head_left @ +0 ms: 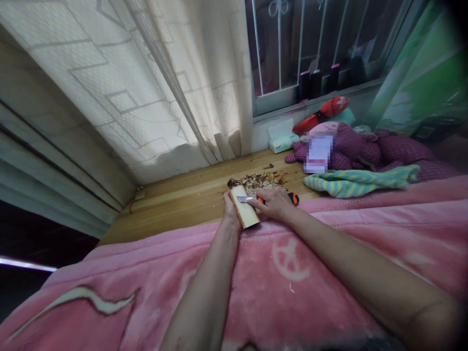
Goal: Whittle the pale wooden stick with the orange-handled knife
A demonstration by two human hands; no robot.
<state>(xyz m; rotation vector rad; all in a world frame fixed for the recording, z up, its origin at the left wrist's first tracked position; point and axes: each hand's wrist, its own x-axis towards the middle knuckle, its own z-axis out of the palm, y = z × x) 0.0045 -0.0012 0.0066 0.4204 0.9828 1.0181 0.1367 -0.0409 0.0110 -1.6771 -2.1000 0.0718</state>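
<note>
A pale, block-like piece with a brown edge (245, 210), its material hard to make out, is tilted in front of me. Wrapped round its left side is my left hand (229, 207). My right hand (275, 202) grips the orange-and-black handle of a utility knife (294, 198). The knife's blade (244, 199) points left and lies over the upper face of the pale piece. Just beyond both hands a heap of shavings (261, 181) covers part of the wooden surface. My left fingers are mostly hidden behind the piece.
A pink blanket (153, 273) spreads across the front. Behind it runs a wooden surface (171, 204). A striped cloth (361, 183), purple checked plush (398, 146) and a tissue pack (283, 142) lie to the right. Curtains (215, 87) hang at the back beside a barred window (292, 53).
</note>
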